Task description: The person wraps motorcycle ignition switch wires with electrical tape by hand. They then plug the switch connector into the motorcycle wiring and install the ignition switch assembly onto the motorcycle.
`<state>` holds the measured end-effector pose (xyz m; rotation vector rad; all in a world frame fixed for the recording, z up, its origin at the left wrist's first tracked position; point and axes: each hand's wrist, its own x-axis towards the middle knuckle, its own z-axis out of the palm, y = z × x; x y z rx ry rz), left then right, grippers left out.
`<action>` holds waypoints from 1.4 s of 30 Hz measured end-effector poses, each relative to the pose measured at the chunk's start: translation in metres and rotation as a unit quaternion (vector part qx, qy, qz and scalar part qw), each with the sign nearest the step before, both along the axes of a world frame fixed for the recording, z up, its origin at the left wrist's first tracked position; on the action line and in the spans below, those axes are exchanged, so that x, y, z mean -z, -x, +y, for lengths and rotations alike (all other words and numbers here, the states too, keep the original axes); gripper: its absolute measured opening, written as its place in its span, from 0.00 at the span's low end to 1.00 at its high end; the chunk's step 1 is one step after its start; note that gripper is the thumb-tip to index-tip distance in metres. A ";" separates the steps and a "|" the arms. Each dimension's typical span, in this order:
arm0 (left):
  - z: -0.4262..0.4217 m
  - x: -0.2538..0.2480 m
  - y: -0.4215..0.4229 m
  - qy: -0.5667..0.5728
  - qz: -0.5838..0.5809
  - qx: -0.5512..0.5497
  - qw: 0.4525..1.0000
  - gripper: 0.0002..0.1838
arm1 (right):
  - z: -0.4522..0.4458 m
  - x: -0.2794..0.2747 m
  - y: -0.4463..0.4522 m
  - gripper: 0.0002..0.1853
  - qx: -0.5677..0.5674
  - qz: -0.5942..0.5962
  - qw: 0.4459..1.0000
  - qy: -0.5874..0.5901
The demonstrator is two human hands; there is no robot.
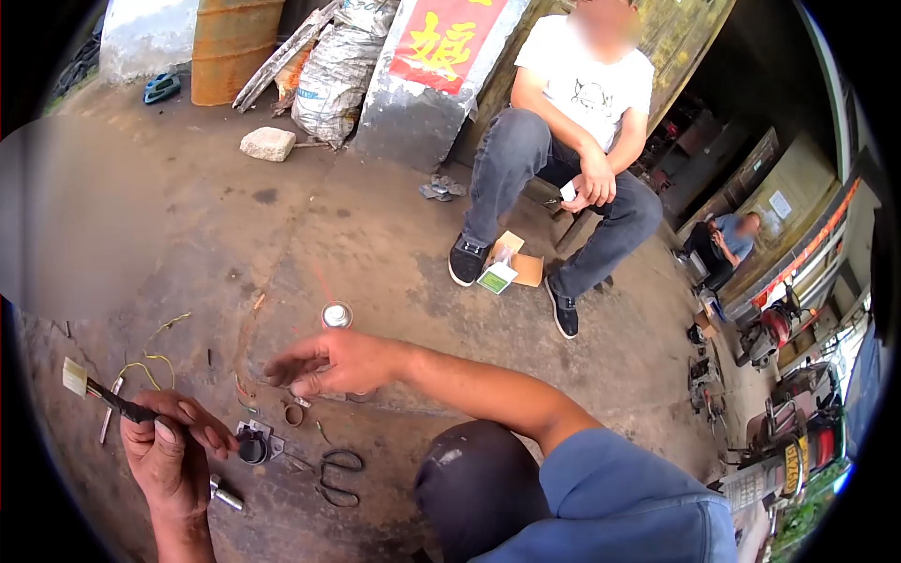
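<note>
My left hand (169, 441) is closed around a black-taped wire bundle (117, 403) that ends in a white plug connector (74, 376). My right hand (333, 364) reaches out above the ground with fingers stretched and nothing visible in them. Just beyond it stands a spray can (336, 315) with a white top. Below the right hand lies a tape ring (293, 414). Between the hands, a round black part on a metal bracket (253, 445) rests on the ground. Black-handled scissors (340, 477) lie to its right, and a metal socket-like piece (225, 494) is beside my left wrist.
Yellow wire (155, 361) and small scraps lie about the ground. Opposite sits a person (587, 103) with an opened cardboard box (511, 265) between the feet. A stone (267, 144) and a white sack (340, 80) are at the back. Another person (727, 244) and motorbikes (784, 413) are on the right.
</note>
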<state>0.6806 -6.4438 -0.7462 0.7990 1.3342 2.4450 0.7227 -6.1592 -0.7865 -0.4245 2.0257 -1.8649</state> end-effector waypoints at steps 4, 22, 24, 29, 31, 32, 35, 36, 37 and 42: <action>-0.005 0.002 -0.001 -0.012 -0.077 0.014 0.997 0.19 | 0.085 0.034 -0.044 0.14 0.263 0.007 0.952 0.157; -0.019 -0.010 0.042 -0.023 -0.177 0.033 0.983 0.19 | 0.328 0.010 -0.167 0.12 0.699 0.160 0.625 0.310; -0.029 -0.023 0.054 -0.019 -0.197 0.036 0.980 0.20 | 0.305 0.017 -0.178 0.17 0.719 0.105 0.646 0.232; -0.066 -0.090 0.039 0.049 -0.249 0.024 0.967 0.17 | 0.200 0.017 -0.198 0.17 0.619 -0.160 0.748 0.175; -0.088 -0.124 0.021 0.064 -0.277 -0.004 0.959 0.16 | 0.078 -0.083 -0.149 0.09 0.569 -0.229 0.758 0.222; -0.102 -0.146 0.010 0.075 -0.285 -0.029 0.955 0.16 | 0.054 -0.102 -0.137 0.10 0.532 -0.265 0.772 0.225; -0.146 -0.209 -0.032 0.051 -0.316 -0.096 0.942 0.15 | -0.063 -0.218 -0.079 0.18 0.397 -0.229 0.889 -0.019; -0.161 -0.240 -0.048 0.032 -0.344 -0.118 0.931 0.15 | -0.098 -0.275 -0.055 0.19 0.264 -0.195 0.928 -0.177; -0.177 -0.268 -0.067 0.006 -0.371 -0.137 0.919 0.15 | -0.128 -0.329 -0.037 0.21 0.126 -0.147 0.923 -0.333; -0.275 -0.432 -0.153 0.029 -0.379 -0.225 0.897 0.16 | -0.235 -0.510 0.014 0.27 -0.337 0.156 0.771 -0.517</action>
